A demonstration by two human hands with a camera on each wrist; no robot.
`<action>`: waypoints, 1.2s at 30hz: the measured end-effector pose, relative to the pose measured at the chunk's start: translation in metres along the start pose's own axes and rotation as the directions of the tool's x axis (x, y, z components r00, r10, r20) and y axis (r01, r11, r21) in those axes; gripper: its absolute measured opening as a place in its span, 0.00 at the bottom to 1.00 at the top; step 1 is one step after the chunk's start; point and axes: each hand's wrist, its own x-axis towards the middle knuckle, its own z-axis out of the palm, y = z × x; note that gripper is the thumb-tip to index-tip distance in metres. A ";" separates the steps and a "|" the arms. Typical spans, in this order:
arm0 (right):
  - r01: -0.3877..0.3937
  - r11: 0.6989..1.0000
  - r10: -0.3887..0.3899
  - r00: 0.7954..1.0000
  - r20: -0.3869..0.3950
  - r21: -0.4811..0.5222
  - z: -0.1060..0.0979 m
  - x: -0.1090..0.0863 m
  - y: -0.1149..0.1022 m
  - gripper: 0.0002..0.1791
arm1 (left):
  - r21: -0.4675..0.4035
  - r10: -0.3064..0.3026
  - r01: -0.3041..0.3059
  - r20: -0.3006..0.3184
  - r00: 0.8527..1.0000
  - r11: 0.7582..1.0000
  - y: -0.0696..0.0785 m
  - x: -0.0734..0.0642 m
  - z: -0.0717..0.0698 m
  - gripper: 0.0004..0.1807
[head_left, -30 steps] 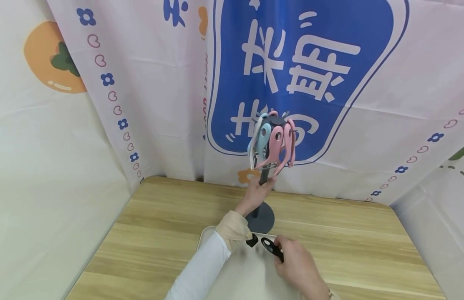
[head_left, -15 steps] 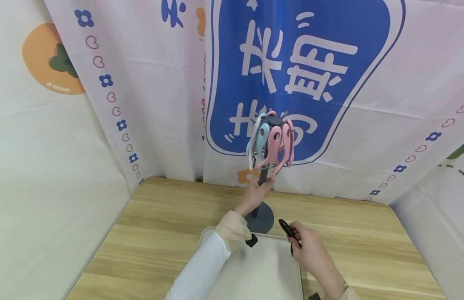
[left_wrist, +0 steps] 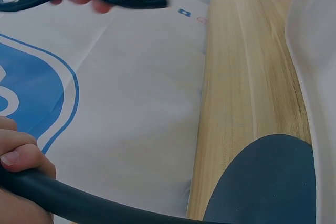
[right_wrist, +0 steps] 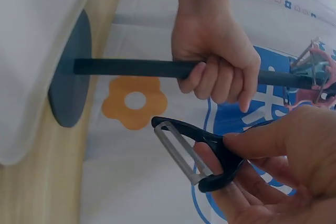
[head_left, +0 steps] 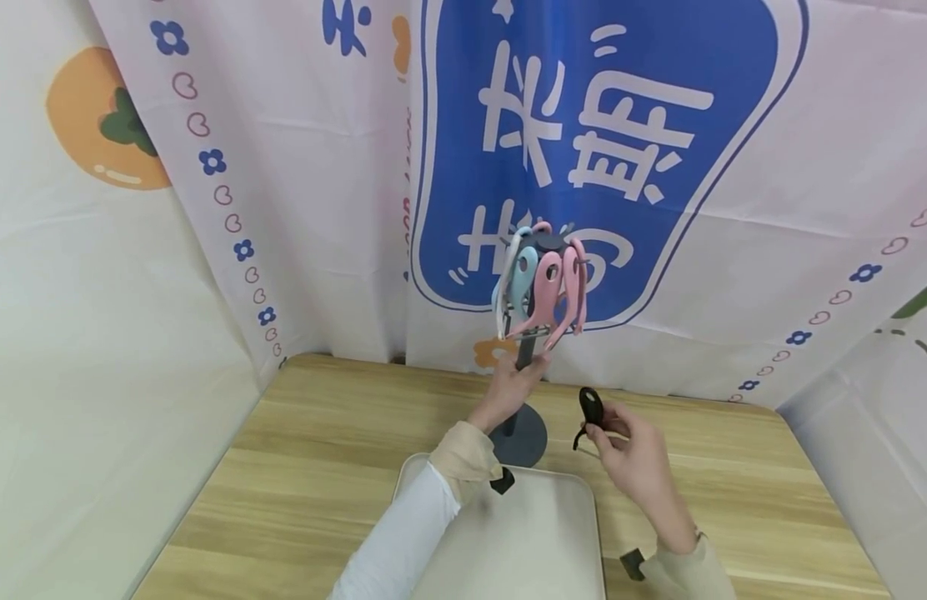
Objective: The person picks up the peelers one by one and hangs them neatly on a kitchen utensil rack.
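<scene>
My left hand [head_left: 506, 392] grips the dark post [right_wrist: 136, 68] of an upright stand, its fingers wrapped round it below the top. Pink peelers [head_left: 548, 287], a light blue peeler [head_left: 523, 279] and a white one [head_left: 505, 287] hang around the stand's head. To the right of the stand, my right hand [head_left: 636, 454] pinches a black Y-shaped peeler [head_left: 591, 407] in the air, apart from the post. In the right wrist view its metal blade [right_wrist: 178, 150] faces the stand's base, and the thumb lies on the black frame. Part of its handle is hidden behind the fingers there.
The stand's round dark base [head_left: 525, 442] is on the wooden table [head_left: 306, 467], just behind a pale tray [head_left: 538, 542]. A printed cloth [head_left: 343, 183] hangs close behind the stand and along the table's back edge.
My right hand has lifted the black peeler from over the tray, moving right and farther back, and its handle end has turned upward. The left hand keeps its grip on the post.
</scene>
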 end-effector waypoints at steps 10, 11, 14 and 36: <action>0.040 0.999 -0.037 0.991 -0.127 0.021 -0.014 0.043 -0.011 0.13 | 0.000 0.009 -0.009 -0.005 1.000 1.000 -0.001 0.001 0.000 0.30; 0.037 0.999 -0.033 0.990 -0.134 0.025 -0.015 0.048 -0.013 0.13 | -0.003 0.013 -0.013 -0.004 1.000 1.000 -0.001 0.001 0.000 0.30; 0.033 0.998 -0.026 0.989 -0.143 0.046 -0.017 0.059 -0.019 0.11 | -0.011 0.022 -0.022 -0.001 1.000 1.000 -0.003 0.002 0.000 0.30; 0.123 0.958 -0.047 0.959 -0.281 0.257 -0.020 0.118 -0.059 0.15 | 0.008 0.016 -0.016 -0.030 0.999 1.000 -0.001 0.002 0.000 0.28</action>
